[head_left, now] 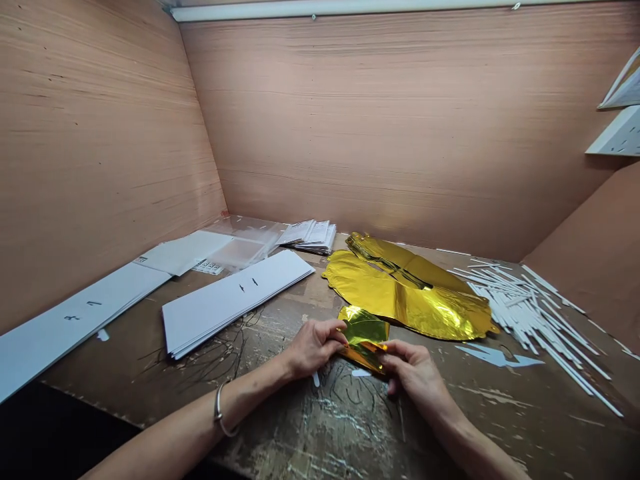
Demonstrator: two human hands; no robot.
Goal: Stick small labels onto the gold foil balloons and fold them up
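A shiny gold foil balloon (364, 328), flat and folded into a small strip, lies between my two hands near the middle of the worn table. My left hand (315, 347) pinches its left edge between thumb and fingers. On the other side my right hand (410, 367) grips the right edge of the fold, its fingertips partly hidden by the foil. Just beyond them a pile of flat gold foil balloons (400, 287) lies spread out, wide and rounded with small tabs.
White sticks (520, 307) lie heaped at the right, beside a pale cut-out sheet (500, 355). Left stand a stack of white cards (235, 300) and a longer white stack (75, 320). Printed papers (310, 235) and clear plastic bags (245, 243) sit at the back, before a wooden wall (360, 120).
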